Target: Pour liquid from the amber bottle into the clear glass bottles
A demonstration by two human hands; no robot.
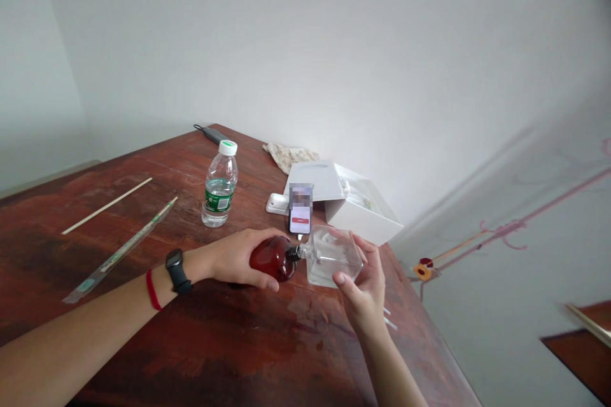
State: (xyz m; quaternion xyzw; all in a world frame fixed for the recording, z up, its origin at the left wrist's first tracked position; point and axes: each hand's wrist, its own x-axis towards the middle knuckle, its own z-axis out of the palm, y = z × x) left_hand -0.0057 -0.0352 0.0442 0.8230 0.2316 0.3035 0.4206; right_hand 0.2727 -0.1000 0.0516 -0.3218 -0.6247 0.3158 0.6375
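Observation:
My left hand (238, 259) is wrapped round a small dark red bottle (273, 259) tipped on its side, its black neck against the mouth of a clear square glass bottle (331, 254). My right hand (365, 283) cradles the clear bottle from below and the right, fingers curled round it, tilting it toward the red one. Both are just above the reddish wooden table (214, 337). My left wrist carries a black watch and a red string.
A water bottle (219, 184) with a green label stands behind my left hand. A phone (300, 208) leans against an open white box (353, 200). A wrapped stick (121, 248), a bare stick (107, 205), a cloth (289, 155) and a dark cable (210, 133) lie further back.

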